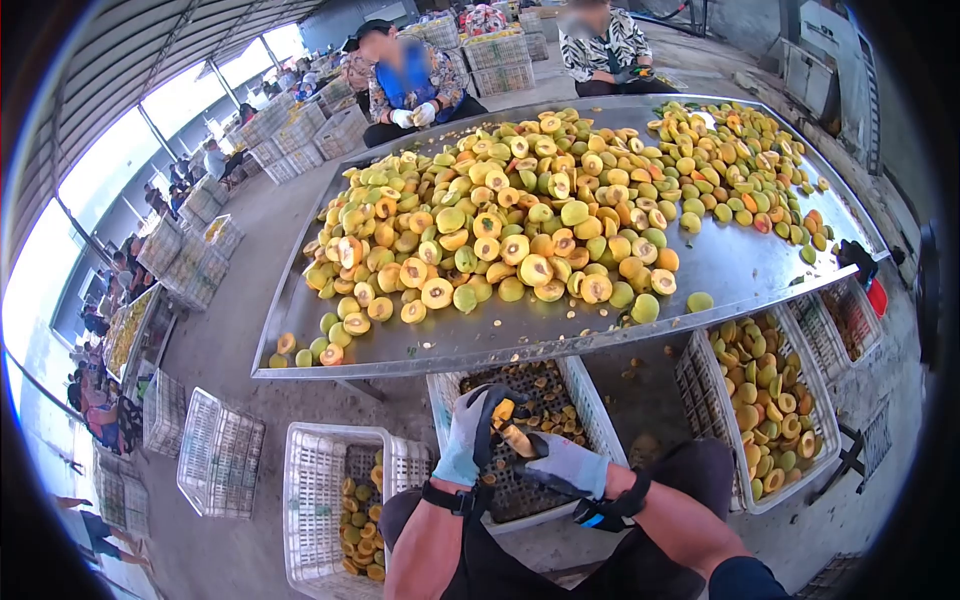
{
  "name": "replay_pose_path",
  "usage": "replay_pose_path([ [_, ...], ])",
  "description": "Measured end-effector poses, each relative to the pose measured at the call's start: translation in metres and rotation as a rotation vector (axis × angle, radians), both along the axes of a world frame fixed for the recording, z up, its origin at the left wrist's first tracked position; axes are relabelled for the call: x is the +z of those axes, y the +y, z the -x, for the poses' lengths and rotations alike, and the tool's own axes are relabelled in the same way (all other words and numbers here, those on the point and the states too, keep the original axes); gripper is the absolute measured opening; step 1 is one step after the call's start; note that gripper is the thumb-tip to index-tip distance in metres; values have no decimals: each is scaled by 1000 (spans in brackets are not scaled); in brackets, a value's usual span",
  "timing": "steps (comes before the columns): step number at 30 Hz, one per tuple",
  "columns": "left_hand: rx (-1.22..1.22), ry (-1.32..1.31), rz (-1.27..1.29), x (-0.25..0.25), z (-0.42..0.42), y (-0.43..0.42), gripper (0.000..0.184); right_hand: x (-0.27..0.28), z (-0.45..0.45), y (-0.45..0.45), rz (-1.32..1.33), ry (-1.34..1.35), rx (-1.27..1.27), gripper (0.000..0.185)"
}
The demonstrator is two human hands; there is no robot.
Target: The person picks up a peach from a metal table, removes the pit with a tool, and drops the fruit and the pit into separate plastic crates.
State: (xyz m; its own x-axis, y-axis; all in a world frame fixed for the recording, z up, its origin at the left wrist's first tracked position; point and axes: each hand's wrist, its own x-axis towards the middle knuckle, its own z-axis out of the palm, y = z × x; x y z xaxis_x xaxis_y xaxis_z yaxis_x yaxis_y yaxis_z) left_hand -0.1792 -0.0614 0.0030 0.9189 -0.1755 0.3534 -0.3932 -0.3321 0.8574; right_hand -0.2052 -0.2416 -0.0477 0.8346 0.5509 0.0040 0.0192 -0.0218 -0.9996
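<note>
My left hand [468, 437], in a grey glove with dark fingertips, is closed around a piece of yellow peach [503, 411]. My right hand [567, 466], in a similar glove, grips a short tool with a tan, wooden-looking handle [517, 440]. The tool's upper end meets the peach piece; its working tip is hidden. Both hands are close together above a white plastic crate [598, 415] with peach scraps and stones at its bottom. In front, a large heap of halved and whole peaches [490, 215] lies on a metal table [460, 335].
At left stands a white crate [305, 500] with peach halves in it. Another full crate [700, 385] is at right, under the table edge. Two people [415, 90] sit at the far left side, another person [605, 50] at the far right. Stacked crates [285, 140] line the floor behind.
</note>
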Motion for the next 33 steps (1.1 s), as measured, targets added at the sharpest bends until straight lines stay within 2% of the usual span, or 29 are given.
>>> replay_pose_path([
  [2, -8, 55, -29, -5, 0, 3, 38, 63, -9, -15, 211, 346, 265, 45],
  [4, 127, 291, 280, -19, 0, 5, 32, 56, -12, -22, 288, 260, 290, 44],
  [5, 175, -41, -192, -1, 0, 11, 32, 42, -13, -24, 455, 93, 367, 45],
  [6, 219, -72, -115, -2, -2, 13, 20, 31, -14, -26, 617, -83, 439, 47],
  [7, 251, 129, 124, -3, -3, 16, 17, 34, -13, -26, 736, -92, 422, 49],
  [8, 288, 327, 366, -2, -1, 20, 19, 41, -12, -27, 728, -99, 430, 49],
  [9, 271, 704, 903, 1, -5, 25, 34, 51, -10, -30, 803, -99, 276, 48],
  [10, 292, 753, 1008, 0, -4, 25, 35, 61, -11, -29, 871, -100, 116, 47],
  [12, 286, 734, 1020, -22, -3, 29, 37, 60, -12, -30, 794, -162, 87, 44],
  [13, 42, 808, 1074, -19, 0, 38, 41, 64, -11, -31, 724, -182, 70, 42],
  [16, 84, 717, 949, -20, 5, 44, 44, 65, -8, -29, 649, -225, 45, 40],
  [18, 201, 837, 925, -7, 7, 68, 51, 73, -6, -28, 739, -230, 97, 41],
  [20, 62, 867, 1111, 27, 14, 77, 55, 73, -1, -25, 658, -288, 102, 40],
  [22, 157, 819, 840, 39, 17, 76, 53, 91, -1, -25, 207, -148, 168, 38],
  [25, 97, 779, 931, 34, 18, 57, 52, 92, 1, -12, 150, -74, 187, 35],
  [27, 233, 508, 779, 24, 19, 37, 54, 83, 2, -3, 78, -64, 175, 33],
  [28, 228, 510, 779, 10, 19, 34, 54, 78, 1, 1, 80, -63, 170, 33],
  [30, 315, 149, 228, -21, 17, 34, 47, 71, 1, 10, 76, -87, 192, 33],
  [31, 263, 179, 253, 8, 23, 16, 44, 64, 2, 12, 31, -93, 156, 34],
  [33, 247, 163, 207, 24, 29, -1, 44, 54, 2, 15, -1, -59, 135, 34],
])
